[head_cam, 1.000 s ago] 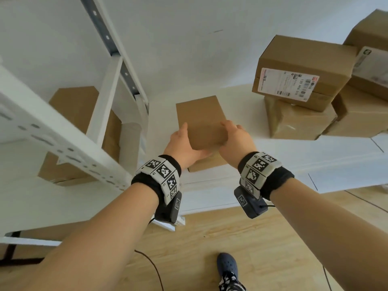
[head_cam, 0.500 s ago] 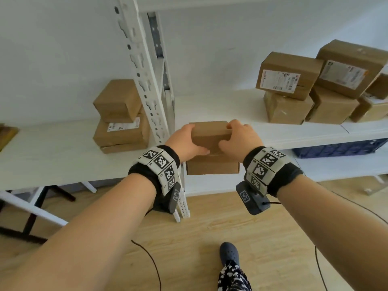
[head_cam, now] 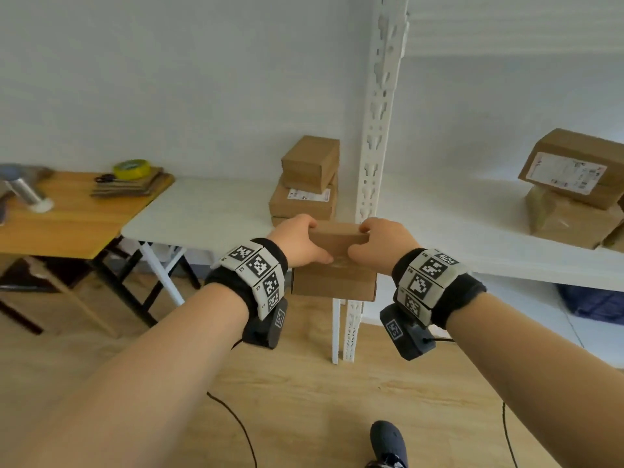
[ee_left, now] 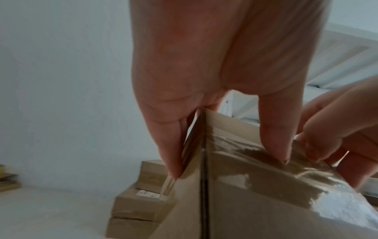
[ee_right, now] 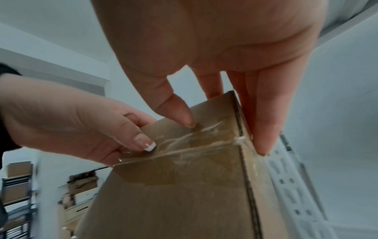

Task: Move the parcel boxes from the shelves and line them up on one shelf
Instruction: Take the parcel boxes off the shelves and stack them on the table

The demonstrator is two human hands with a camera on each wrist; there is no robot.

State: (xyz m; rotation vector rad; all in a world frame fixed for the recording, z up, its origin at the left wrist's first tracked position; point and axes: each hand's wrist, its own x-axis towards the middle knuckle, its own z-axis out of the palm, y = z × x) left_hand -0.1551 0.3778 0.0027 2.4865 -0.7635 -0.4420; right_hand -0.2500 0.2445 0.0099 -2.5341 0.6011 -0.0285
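parcel box [head_cam: 336, 261] gripped by left hand [head_cam: 297, 239] and right hand [head_cam: 380, 243]; underside hidden.

A small parcel storeroom or packing room, by the look of it. White metal shelving [head_cam: 499, 244] with a slotted upright post [head_cam: 374, 157] stands against a bare pale wall, and sealed brown parcel boxes [head_cam: 570, 187] with printed shipping labels are stacked on it. Beside the rack, a white folding table [head_cam: 199, 211] carries 3 more stacked boxes [head_cam: 305, 184]. A wooden table [head_cam: 67, 217] holds packing supplies: a roll of yellow tape [head_cam: 131, 168], scissors [head_cam: 104, 178] and flat cardboard sheets [head_cam: 135, 185]. The floor is light wood laminate [head_cam: 320, 400].
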